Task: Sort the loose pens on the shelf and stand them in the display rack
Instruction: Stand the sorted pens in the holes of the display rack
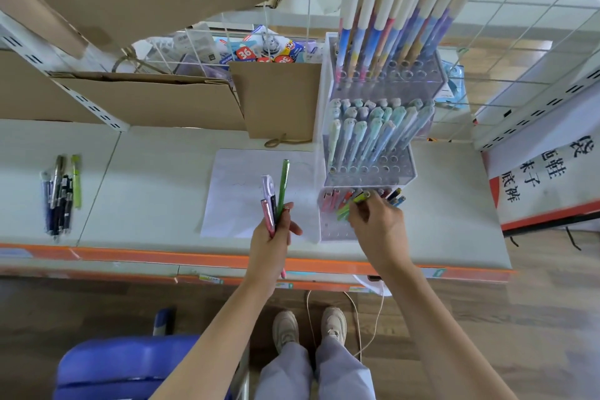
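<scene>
Two forearms are seen reaching up from the bottom of the view toward the shelf [146, 178]. A small bundle of pens [276, 201] is gripped in the left hand [274, 235], its fingers curled round the lower ends so that the long axes point up and away from the body; a green pen [283, 187] stands tallest, with a pink one and a white-capped one beside it. The bundle is held just left of the display rack [370, 153], over a sheet of white paper [233, 191].

The right hand [376, 221] is placed at the lowest tier of the rack, and a yellow-green pen [361, 197] is pinched at the fingertips, its long axis lying tilted rather than upright, its tip among the pens already standing in that tier. Whether it is seated in a hole cannot be told, since motion blur covers that spot.

The coming move is judged to turn on this: the free holes lie directly under and in front of the right hand, which is the nearer one, so the pen must be brought upright before it is pushed down. More loose pens [60, 195] are left well apart on the far left of the shelf, lengthwise toward the back.
</scene>
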